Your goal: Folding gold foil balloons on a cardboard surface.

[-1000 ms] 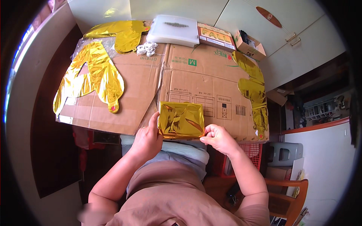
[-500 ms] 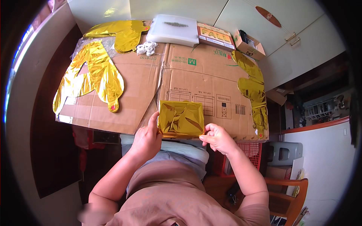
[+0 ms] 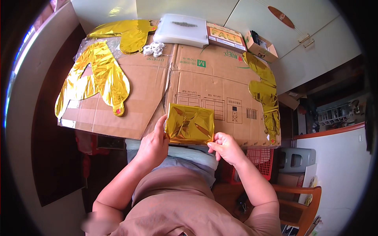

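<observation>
A shiny gold foil balloon (image 3: 189, 125), folded into a flat rectangle, is held up over the near edge of the cardboard (image 3: 143, 88). My left hand (image 3: 154, 143) grips its left side, with the fingers partly hidden behind the foil. At its lower right corner, my right hand (image 3: 226, 147) pinches the foil between thumb and fingers. Three flat, unfolded gold foil balloons lie around the sheet: an A-shaped balloon (image 3: 100, 74) on the left, a rounded balloon (image 3: 134, 37) at the far left, and a curved balloon (image 3: 263, 92) along the right edge.
White ribbon coils (image 3: 154, 49) lie near a translucent plastic case (image 3: 181, 31) at the back. Beside the case are a printed flat box (image 3: 225, 38) and an open carton (image 3: 260, 47). Below right stand a red basket (image 3: 263, 159), a grey stool (image 3: 297, 159) and a wooden chair (image 3: 303, 190).
The folded foil tilts slightly and its reflections shift. My right hand has moved a little left and downward along the lower corner; my left hand keeps its hold.
</observation>
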The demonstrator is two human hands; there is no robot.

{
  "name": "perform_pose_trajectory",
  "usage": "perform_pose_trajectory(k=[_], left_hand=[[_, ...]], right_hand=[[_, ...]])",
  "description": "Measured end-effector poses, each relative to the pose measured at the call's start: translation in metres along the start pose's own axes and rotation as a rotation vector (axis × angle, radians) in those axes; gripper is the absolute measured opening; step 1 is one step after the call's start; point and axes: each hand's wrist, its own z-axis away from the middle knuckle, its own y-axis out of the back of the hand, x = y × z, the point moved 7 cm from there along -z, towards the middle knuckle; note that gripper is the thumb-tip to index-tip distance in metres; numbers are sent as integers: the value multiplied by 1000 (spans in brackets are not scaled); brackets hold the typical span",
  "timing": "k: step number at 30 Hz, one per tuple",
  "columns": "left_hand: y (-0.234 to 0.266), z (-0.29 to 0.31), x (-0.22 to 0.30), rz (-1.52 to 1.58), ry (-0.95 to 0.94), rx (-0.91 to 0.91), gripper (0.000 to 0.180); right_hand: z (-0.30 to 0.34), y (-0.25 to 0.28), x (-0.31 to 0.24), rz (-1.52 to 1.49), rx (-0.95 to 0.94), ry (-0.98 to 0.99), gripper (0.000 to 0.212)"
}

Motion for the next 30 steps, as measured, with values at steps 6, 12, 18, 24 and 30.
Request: perform_pose_trajectory(k=[6,12,18,24,30], left_hand=[[-5,0,8,64,-35,-14,73],[-15,-9,13,221,-21,-114,68],[-12,-9,15,343,97,-183,67],[-12,-7,11,374,139,-196,66],[-14,-5,7,412,177,-170,65]], right_hand=[[14,4,6,-143,27,-8,19],[26,9,21,-472,42,9,20],[20,7,34,-444,121,48,17],[19,8,26,-336,150,-75,17],[19,8,24,-386,117,-98,20]])
